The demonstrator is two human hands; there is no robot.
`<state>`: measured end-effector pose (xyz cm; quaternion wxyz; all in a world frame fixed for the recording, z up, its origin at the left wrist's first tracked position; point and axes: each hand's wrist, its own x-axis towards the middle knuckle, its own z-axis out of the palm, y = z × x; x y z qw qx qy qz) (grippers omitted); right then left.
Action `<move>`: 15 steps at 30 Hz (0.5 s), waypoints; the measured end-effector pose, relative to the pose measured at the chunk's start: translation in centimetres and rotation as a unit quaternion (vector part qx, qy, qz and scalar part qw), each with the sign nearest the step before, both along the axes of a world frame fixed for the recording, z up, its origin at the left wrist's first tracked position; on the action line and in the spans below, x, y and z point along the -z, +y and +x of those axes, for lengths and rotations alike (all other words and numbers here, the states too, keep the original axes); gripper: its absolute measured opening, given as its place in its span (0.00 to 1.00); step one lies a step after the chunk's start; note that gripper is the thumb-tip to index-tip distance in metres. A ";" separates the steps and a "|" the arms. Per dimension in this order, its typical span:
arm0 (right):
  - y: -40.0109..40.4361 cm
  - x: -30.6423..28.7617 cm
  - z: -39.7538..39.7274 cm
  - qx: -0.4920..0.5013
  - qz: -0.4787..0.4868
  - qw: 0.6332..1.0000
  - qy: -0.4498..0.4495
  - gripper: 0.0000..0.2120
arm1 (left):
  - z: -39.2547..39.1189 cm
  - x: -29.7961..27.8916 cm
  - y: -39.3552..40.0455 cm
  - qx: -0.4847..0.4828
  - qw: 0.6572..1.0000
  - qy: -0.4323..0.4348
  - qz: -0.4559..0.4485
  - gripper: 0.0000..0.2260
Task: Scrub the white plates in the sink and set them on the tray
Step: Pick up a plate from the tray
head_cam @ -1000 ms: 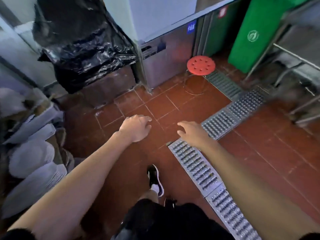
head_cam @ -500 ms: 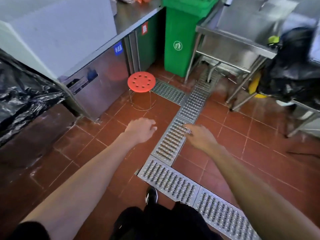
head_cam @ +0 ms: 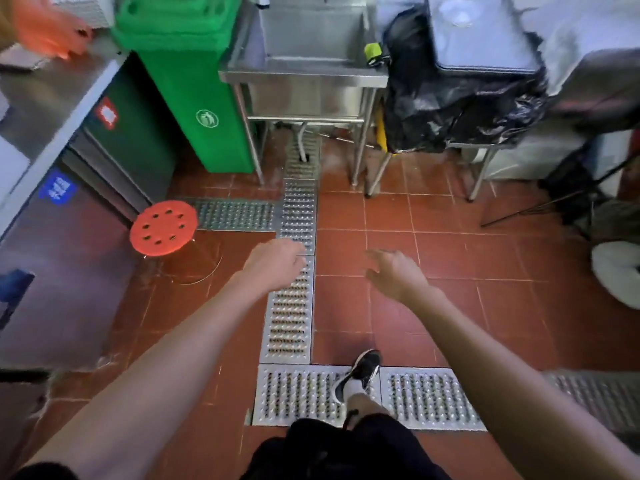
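Note:
A steel sink (head_cam: 304,69) on legs stands straight ahead at the far side of the floor; its basin is seen from the front and I cannot see inside it. No white plates or tray are plainly visible. My left hand (head_cam: 277,259) hangs over the floor grate with fingers loosely curled and holds nothing. My right hand (head_cam: 394,271) floats over the red tiles with relaxed, slightly spread fingers, also holding nothing. Both hands are well short of the sink.
A green bin (head_cam: 187,84) stands left of the sink, a steel counter (head_cam: 45,98) and a red stool (head_cam: 162,227) further left. Black bags (head_cam: 450,105) and a grey tub (head_cam: 481,32) sit on a rack at right. Metal drain grates (head_cam: 294,289) cross the tiled floor.
The view has swung right, from the counter and black bags on the left to the sink straight ahead. Both hands stay held out in front, holding nothing.

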<state>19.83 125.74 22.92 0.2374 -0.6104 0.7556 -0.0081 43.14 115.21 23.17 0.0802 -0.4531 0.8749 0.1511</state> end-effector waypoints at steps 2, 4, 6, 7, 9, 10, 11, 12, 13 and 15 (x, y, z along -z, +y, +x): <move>-1.5 0.5 -3.5 0.022 -0.006 1.000 -0.003 0.15 | -4.1 0.2 -2.5 0.011 1.000 0.000 0.006 0.16; -3.3 0.7 -7.2 0.039 -0.009 0.999 -0.010 0.14 | -8.5 0.1 -5.1 0.020 1.000 -0.001 0.020 0.17; -5.1 0.8 -11.2 0.061 -0.010 0.998 -0.017 0.13 | -12.8 -0.1 -7.5 0.033 0.999 -0.007 0.020 0.17; -5.8 0.8 -13.1 0.072 -0.009 0.997 -0.016 0.12 | -14.8 -0.2 -8.6 0.043 0.999 -0.009 0.015 0.17; -7.1 0.6 -16.7 0.088 -0.017 0.996 -0.011 0.10 | -18.5 -0.5 -10.6 0.058 0.998 -0.012 0.009 0.18; -7.8 0.3 -18.3 0.092 -0.027 0.995 -0.014 0.11 | -20.3 -0.6 -11.5 0.061 0.998 -0.011 0.007 0.19; -8.6 -0.2 -19.7 0.095 -0.039 0.995 -0.018 0.13 | -21.9 -0.8 -12.4 0.063 0.998 -0.008 0.008 0.19; -9.5 -0.5 -20.9 0.096 -0.052 0.994 -0.020 0.15 | -23.4 -1.1 -13.2 0.066 0.998 -0.004 0.009 0.19; -10.4 -0.9 -22.0 0.095 -0.067 0.993 -0.021 0.16 | -24.7 -1.3 -14.0 0.071 0.997 -0.001 0.008 0.20; -12.4 -1.4 -23.9 0.086 -0.098 0.991 -0.021 0.20 | -27.3 -1.5 -15.9 0.083 0.997 -0.002 -0.003 0.20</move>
